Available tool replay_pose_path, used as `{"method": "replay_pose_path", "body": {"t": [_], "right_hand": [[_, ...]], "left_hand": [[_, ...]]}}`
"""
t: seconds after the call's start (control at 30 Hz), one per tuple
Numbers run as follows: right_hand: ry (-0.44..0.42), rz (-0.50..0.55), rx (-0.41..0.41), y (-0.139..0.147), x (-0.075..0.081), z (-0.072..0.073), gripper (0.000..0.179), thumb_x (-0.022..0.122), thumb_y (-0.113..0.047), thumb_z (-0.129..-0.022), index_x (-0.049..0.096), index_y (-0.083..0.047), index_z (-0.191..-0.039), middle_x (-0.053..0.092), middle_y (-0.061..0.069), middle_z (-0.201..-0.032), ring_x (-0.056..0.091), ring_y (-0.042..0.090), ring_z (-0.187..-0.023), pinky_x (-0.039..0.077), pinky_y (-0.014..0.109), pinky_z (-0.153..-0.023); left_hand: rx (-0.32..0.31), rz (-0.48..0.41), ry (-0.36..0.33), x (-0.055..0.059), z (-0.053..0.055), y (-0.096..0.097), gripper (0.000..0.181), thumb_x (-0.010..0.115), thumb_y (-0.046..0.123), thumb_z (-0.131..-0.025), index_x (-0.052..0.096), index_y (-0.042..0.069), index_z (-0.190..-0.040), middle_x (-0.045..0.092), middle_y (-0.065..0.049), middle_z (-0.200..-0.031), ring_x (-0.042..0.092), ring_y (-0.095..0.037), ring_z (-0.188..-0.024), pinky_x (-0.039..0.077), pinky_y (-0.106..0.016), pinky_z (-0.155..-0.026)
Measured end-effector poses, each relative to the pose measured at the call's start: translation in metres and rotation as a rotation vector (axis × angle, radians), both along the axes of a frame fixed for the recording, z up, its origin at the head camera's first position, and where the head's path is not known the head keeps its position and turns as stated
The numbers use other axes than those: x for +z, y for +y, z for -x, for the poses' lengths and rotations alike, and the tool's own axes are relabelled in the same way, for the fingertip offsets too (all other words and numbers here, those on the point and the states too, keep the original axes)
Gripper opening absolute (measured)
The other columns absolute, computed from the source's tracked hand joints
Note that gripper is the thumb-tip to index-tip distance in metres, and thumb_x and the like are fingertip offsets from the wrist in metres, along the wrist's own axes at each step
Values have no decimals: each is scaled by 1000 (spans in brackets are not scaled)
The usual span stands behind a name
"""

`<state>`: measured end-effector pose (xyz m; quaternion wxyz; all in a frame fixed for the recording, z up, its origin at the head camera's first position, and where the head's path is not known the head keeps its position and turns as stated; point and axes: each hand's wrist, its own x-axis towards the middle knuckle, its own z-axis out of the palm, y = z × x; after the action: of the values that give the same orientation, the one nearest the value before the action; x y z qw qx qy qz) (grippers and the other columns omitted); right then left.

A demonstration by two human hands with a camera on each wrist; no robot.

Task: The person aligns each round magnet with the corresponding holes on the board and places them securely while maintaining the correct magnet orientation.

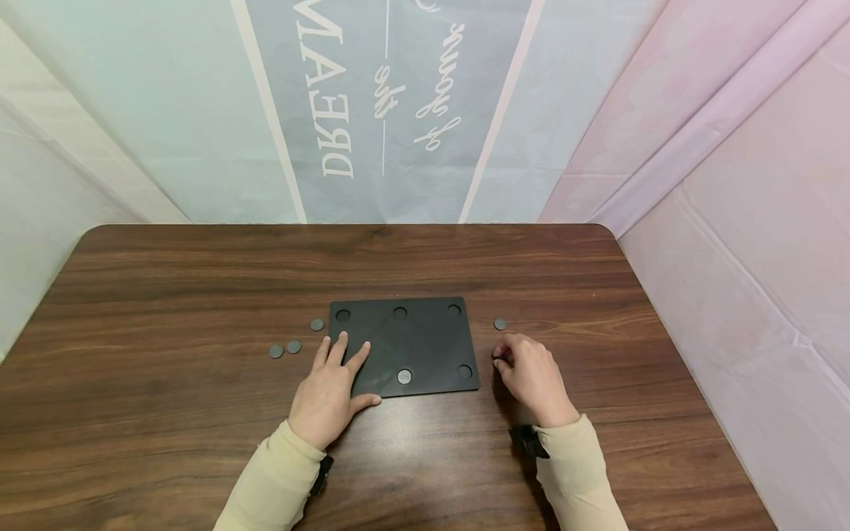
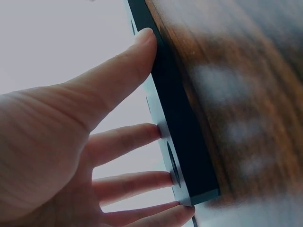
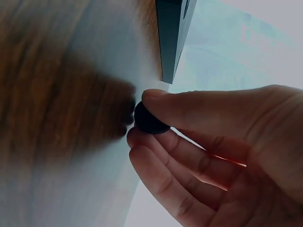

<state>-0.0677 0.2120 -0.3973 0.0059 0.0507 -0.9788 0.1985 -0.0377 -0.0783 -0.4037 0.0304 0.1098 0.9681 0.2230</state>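
A flat black rectangular board (image 1: 432, 339) with round recesses lies mid-table. One grey disc (image 1: 404, 377) sits in the recess at the middle of its near edge. My left hand (image 1: 327, 394) rests on the board's left side, fingers spread and fairly straight, thumb at the near edge; it hides part of the near left corner. Just right of the board, my right hand (image 1: 533, 375) pinches a small dark disc (image 3: 150, 119) between thumb and fingers, slightly above the table. Beyond that hand, another grey disc (image 1: 500, 324) lies on the wood.
Left of the board, three loose grey discs lie on the table: one disc (image 1: 317, 324) near its edge, a second disc (image 1: 294, 346) and a third disc (image 1: 275, 352) farther out. The brown wooden table (image 1: 166, 295) ends at a printed cloth backdrop (image 1: 398, 110).
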Motion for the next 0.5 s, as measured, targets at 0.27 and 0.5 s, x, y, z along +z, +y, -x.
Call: {"method": "replay_pose_path", "body": {"t": [0.27,0.5], "right_hand": [[-33,-1,-2,-3,0,-1,11,72,-1,-81,66,-9,-82,63,2,-72,59,15,-64,48,35,-55],[25,39,58,-4,-2,-1,13,73,2,-79,66,-9,-81,63,2,-71,58,14,-64,48,34,-57]], "left_hand": [[3,-6,-9,0,0,0,74,82,36,-72,56,8,-135,43,-29,-143,36,-50,-133,57,-45,-64],[1,-9,-6,0,0,0,73,82,35,-72,57,8,-135,43,-29,-142,36,-50,-133,57,-45,-64]]}}
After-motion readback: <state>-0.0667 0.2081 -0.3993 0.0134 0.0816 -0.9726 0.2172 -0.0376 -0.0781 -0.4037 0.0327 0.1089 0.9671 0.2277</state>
